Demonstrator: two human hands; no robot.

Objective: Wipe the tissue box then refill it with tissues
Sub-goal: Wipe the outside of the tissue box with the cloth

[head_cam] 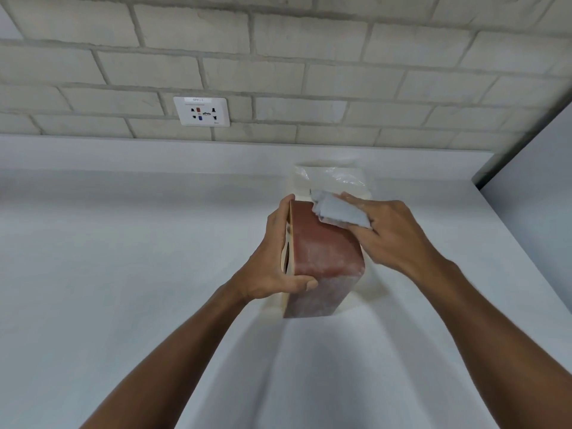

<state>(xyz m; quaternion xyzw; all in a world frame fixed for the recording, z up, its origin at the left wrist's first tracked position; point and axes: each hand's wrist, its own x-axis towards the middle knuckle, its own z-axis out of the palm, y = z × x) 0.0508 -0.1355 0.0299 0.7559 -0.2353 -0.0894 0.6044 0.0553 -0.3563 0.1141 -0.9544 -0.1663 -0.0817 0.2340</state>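
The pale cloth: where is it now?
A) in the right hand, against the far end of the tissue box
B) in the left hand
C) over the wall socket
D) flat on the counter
A: the right hand holds the cloth against the far end of the tissue box, while the left hand grips its side.

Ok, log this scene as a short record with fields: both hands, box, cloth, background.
left hand: grips the tissue box at its slotted face
right hand: holds the cloth on the box's far end
tissue box: brown, tilted on end
tissue pack: clear wrap, on counter behind box
wall socket: above counter, left of box
stage: wiping, not refilled
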